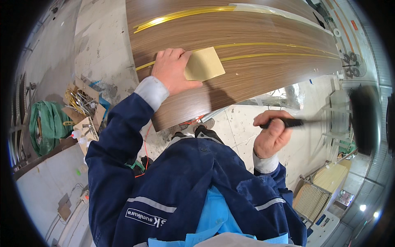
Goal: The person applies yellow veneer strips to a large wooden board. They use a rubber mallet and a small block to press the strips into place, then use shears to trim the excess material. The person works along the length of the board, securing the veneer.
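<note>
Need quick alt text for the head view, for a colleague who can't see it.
The person's left hand presses a small square brass-coloured plate flat onto a wood-grain panel inlaid with gold strips. The right hand holds a black-handled tool, raised off the panel's near edge, above the concrete floor.

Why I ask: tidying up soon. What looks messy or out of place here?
An opened cardboard box of tangled wires and scraps sits on the floor left of the wooden panel, and an orange cable trails loose beneath it.
</note>
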Demonstrator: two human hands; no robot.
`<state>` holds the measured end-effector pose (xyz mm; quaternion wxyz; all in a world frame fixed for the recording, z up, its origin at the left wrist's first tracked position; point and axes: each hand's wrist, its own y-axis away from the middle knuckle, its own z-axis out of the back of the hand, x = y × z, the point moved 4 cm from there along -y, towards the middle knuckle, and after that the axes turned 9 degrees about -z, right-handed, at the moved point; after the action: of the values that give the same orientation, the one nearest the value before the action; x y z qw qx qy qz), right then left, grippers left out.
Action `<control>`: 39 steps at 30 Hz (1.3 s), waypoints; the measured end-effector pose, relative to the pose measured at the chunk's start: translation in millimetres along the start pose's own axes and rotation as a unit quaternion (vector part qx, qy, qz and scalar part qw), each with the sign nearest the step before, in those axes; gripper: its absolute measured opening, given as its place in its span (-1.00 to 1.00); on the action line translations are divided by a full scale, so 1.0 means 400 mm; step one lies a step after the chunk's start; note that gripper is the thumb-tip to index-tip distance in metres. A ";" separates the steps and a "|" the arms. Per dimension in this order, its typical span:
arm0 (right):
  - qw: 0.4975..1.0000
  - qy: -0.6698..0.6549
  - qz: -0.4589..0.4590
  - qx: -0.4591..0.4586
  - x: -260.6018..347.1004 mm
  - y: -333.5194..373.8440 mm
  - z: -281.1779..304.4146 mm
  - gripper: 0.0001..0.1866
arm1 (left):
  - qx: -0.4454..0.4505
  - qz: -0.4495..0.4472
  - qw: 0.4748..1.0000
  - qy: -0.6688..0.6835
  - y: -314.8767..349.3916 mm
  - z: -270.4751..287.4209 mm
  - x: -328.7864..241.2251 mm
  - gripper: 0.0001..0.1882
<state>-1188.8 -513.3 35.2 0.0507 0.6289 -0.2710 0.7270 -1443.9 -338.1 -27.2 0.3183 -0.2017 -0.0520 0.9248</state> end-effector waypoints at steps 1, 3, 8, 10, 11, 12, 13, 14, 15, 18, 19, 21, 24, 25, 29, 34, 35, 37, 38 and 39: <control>0.997 -0.041 0.057 -0.021 0.006 -0.008 0.000 -0.74 | 0.013 -0.003 1.000 -0.007 -0.025 -0.011 -0.015 0.03; 0.984 0.148 -0.068 0.072 -0.029 -0.033 -0.022 -0.70 | 0.023 -0.011 1.000 -0.016 -0.068 -0.028 -0.038 0.04; 0.952 0.280 -0.085 0.088 -0.056 -0.075 0.071 -0.80 | 0.016 -0.014 1.000 -0.015 -0.171 -0.072 -0.097 0.04; 0.998 0.058 0.021 0.006 -0.046 -0.091 0.127 -0.81 | 0.009 -0.019 1.000 -0.003 -0.211 -0.093 -0.129 0.04; 0.997 0.002 0.079 -0.008 -0.052 -0.110 0.146 -0.80 | 0.009 -0.020 1.000 -0.003 -0.232 -0.105 -0.145 0.04; 0.994 0.084 0.068 0.010 -0.067 -0.124 0.149 -0.79 | 0.009 -0.021 1.000 0.000 -0.254 -0.118 -0.162 0.03; 0.976 0.218 -0.007 0.028 -0.098 -0.154 0.156 -0.75 | 0.010 -0.019 1.000 -0.001 -0.280 -0.130 -0.179 0.03; 0.913 0.386 -0.120 0.061 -0.130 -0.172 0.174 -0.72 | 0.005 -0.021 1.000 -0.001 -0.306 -0.142 -0.198 0.02; 0.821 0.507 -0.196 0.175 -0.168 -0.200 0.183 -0.71 | 0.015 -0.020 1.000 0.000 -0.328 -0.156 -0.215 0.01; 0.948 0.282 -0.128 0.079 -0.126 -0.271 0.280 -0.73 | -0.005 -0.024 1.000 0.002 -0.411 -0.186 -0.254 -0.01; 0.971 0.209 -0.108 0.032 -0.115 -0.282 0.317 -0.73 | -0.010 -0.032 0.999 0.006 -0.428 -0.203 -0.278 -0.01; 0.992 0.113 -0.044 -0.018 -0.124 -0.319 0.366 -0.74 | -0.020 -0.037 0.999 0.001 -0.488 -0.230 -0.310 0.00; 0.941 0.327 -0.081 0.030 -0.203 -0.369 0.405 -0.73 | -0.013 -0.040 0.999 -0.006 -0.552 -0.276 -0.359 0.04; 0.935 0.342 -0.076 0.048 -0.219 -0.385 0.432 -0.73 | -0.027 -0.044 0.999 -0.009 -0.582 -0.291 -0.383 0.04; 0.959 0.278 -0.041 0.045 -0.224 -0.429 0.530 -0.71 | -0.019 -0.029 0.999 -0.035 -0.677 -0.339 -0.443 0.04; 0.924 0.374 -0.074 0.012 -0.257 -0.514 0.591 -0.71 | -0.003 -0.025 0.999 -0.033 -0.781 -0.381 -0.519 0.06; 0.834 0.524 -0.164 0.055 -0.292 -0.527 0.614 -0.69 | -0.001 -0.022 0.999 -0.045 -0.809 -0.391 -0.534 0.06; 0.879 0.460 -0.125 0.033 -0.307 -0.556 0.657 -0.67 | 0.020 -0.017 0.999 -0.044 -0.840 -0.421 -0.560 0.07; 0.923 0.375 -0.080 -0.012 -0.305 -0.574 0.684 -0.67 | 0.023 -0.012 0.999 -0.033 -0.867 -0.428 -0.566 0.08; 0.958 0.281 -0.014 -0.060 -0.298 -0.581 0.707 -0.67 | 0.031 -0.007 0.999 -0.027 -0.884 -0.438 -0.572 0.09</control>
<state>-817.4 -413.8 17.2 0.1728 0.3991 -0.2802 0.8558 -1008.3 -203.0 -29.8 0.3297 -0.1661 -0.0336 0.9288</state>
